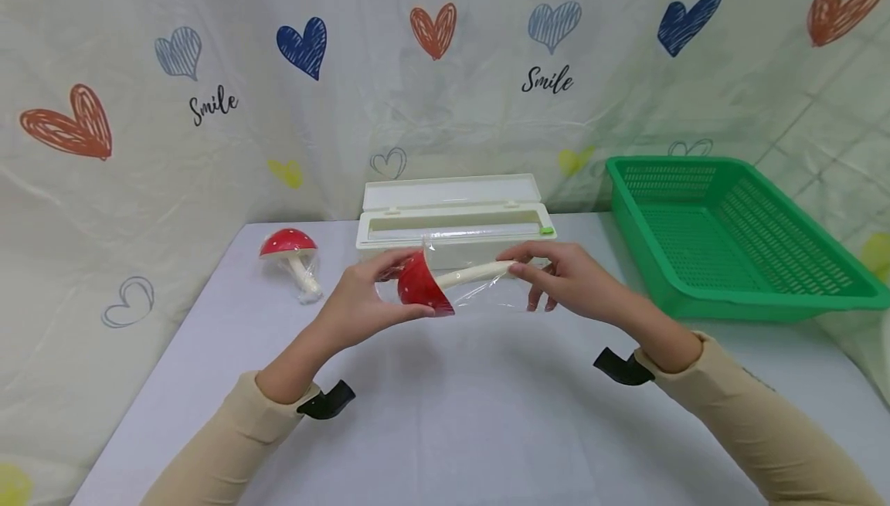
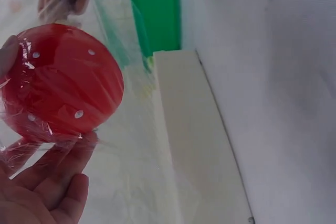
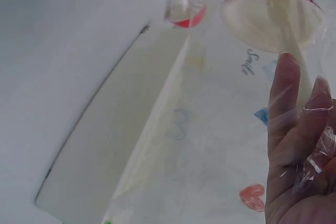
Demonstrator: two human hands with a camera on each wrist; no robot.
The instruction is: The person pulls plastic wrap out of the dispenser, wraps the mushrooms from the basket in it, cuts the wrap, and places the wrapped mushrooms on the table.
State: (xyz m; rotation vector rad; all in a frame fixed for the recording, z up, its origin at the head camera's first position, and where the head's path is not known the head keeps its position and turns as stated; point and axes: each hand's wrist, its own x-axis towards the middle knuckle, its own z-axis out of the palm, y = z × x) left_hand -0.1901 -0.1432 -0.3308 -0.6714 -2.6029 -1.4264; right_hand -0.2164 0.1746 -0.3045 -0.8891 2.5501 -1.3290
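Note:
A toy mushroom with a white-dotted red cap (image 1: 421, 288) and a long white stem (image 1: 476, 273) is held sideways above the table, in clear plastic film (image 1: 490, 296). My left hand (image 1: 354, 301) grips the cap from the left, thumb below and fingers behind; in the left wrist view the film lies creased over the cap (image 2: 63, 85). At the stem's far end, my right hand (image 1: 573, 278) pinches stem and film between thumb and fingers. The right wrist view shows the cap's pale underside (image 3: 257, 22) and film bunched at my fingers.
Behind my hands stands a white cling film box (image 1: 456, 253), lid raised, with a film roll (image 1: 455, 232) inside. A second red-capped mushroom (image 1: 288, 242), its stem in film, lies at the left. At the right is a green basket (image 1: 772, 307). A heart-print sheet hangs behind.

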